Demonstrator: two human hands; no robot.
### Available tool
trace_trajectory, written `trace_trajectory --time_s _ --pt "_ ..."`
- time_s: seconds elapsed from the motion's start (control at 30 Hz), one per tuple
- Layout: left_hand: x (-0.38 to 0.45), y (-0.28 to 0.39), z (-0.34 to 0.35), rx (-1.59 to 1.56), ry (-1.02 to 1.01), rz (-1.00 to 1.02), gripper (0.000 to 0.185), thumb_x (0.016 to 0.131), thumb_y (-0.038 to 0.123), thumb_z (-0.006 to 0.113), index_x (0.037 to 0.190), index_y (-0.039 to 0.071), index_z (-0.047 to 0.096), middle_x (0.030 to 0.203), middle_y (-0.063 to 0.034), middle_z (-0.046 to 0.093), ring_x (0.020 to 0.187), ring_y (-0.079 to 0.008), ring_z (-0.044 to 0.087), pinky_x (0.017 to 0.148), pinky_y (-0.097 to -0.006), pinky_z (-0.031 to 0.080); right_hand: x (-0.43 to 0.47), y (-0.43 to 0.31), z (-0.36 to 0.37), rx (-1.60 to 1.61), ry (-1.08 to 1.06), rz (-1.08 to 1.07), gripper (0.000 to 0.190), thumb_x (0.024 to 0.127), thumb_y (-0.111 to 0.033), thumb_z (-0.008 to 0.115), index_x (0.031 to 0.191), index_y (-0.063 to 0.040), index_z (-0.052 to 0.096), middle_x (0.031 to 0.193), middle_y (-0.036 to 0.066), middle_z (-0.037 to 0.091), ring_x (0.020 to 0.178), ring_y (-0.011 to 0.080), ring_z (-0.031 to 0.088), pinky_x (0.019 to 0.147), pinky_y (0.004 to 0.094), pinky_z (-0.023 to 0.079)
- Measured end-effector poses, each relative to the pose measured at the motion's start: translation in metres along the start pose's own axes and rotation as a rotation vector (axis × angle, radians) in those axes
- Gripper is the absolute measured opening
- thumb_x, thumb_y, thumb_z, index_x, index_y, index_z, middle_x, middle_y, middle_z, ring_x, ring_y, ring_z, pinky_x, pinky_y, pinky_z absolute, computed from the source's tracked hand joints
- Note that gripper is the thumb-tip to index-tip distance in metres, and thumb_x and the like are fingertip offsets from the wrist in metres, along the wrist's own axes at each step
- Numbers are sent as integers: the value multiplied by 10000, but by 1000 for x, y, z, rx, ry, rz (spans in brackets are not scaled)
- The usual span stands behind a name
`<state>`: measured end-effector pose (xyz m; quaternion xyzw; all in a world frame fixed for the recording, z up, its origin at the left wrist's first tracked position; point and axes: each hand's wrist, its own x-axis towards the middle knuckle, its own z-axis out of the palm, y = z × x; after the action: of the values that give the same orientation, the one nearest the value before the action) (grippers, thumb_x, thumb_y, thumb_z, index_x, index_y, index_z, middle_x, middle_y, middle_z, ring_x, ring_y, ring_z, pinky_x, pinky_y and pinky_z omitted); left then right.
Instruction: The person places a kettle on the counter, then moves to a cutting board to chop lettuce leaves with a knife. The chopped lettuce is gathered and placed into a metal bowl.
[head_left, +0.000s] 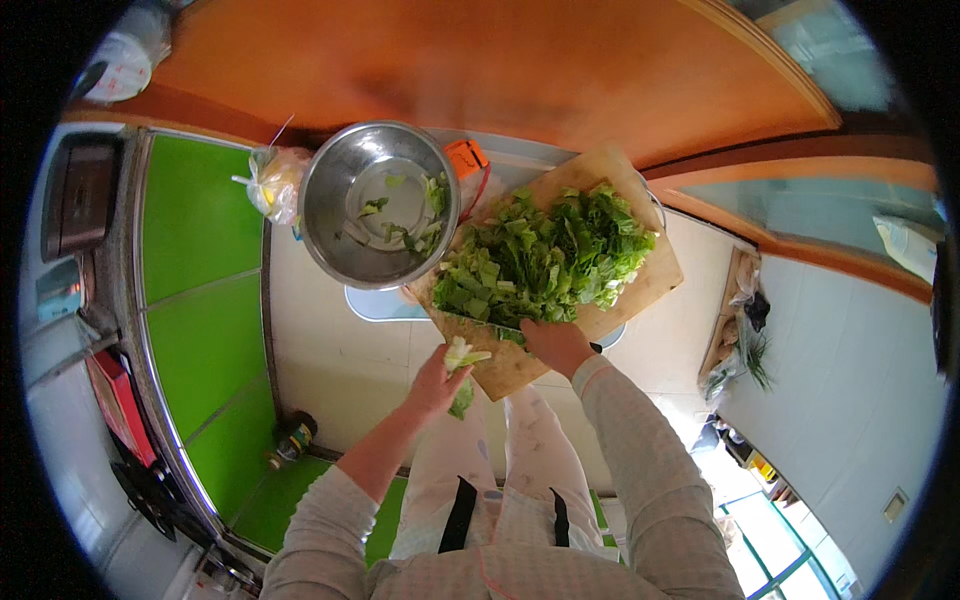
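A wooden cutting board (637, 277) lies at an angle in front of me, heaped with chopped leafy greens (540, 255). My right hand (556, 346) grips a kitchen knife (487, 324) at the board's near side; its blade extends left along the edge of the pile, and some greens lie beside it. My left hand (439, 381) holds a piece of leafy green (466, 357) just off the board's near left corner. A large stainless steel bowl (330, 225) stands at the board's left, with a few leaf pieces inside.
Beside the bowl are a knotted plastic bag (274, 184) on the left and an orange packet (466, 158) on the right. An orange wooden cabinet door (487, 67) is at the far side. Green cabinet doors (202, 217) line the left, with a bottle (292, 439) near them on the floor.
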<state>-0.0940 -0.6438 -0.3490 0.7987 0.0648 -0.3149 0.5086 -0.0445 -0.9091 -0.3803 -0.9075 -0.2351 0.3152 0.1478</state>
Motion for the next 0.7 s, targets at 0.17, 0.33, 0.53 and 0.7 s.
trace_trajectory --time_s 0.17,0.33,0.53,0.7 --pt "15 -41 75 377 230 -25 428 870 261 643 1136 -32 480 1113 -251 549 1047 -418 544 874 -479 454 -21 -8 -23 181 -3 4 170 931 -215 498 972 -51 487 761 170 640 676 374 640 571 487 501" --pt "25 -39 126 651 337 -235 658 843 332 597 1308 -78 375 1251 -232 453 1163 -390 446 975 -503 360 -68 -22 -21 220 83 83 157 940 -198 483 988 -49 470 795 187 633 687 366 642 572 497 499" --pt "22 -35 150 673 507 -236 787 806 326 632 1426 -22 295 1319 -196 391 1194 -373 402 999 -503 329 -88 -35 5 173 -59 97 182 897 -150 486 1018 -25 433 882 195 626 714 382 649 603 497 525" --pt "8 -56 149 307 607 -7 782 738 86 724 1421 47 345 1295 -182 419 1166 -366 423 978 -488 360 -79 -30 16 139 -143 159 200 897 -152 489 1034 -15 439 889 201 633 757 388 654 630 507 527"
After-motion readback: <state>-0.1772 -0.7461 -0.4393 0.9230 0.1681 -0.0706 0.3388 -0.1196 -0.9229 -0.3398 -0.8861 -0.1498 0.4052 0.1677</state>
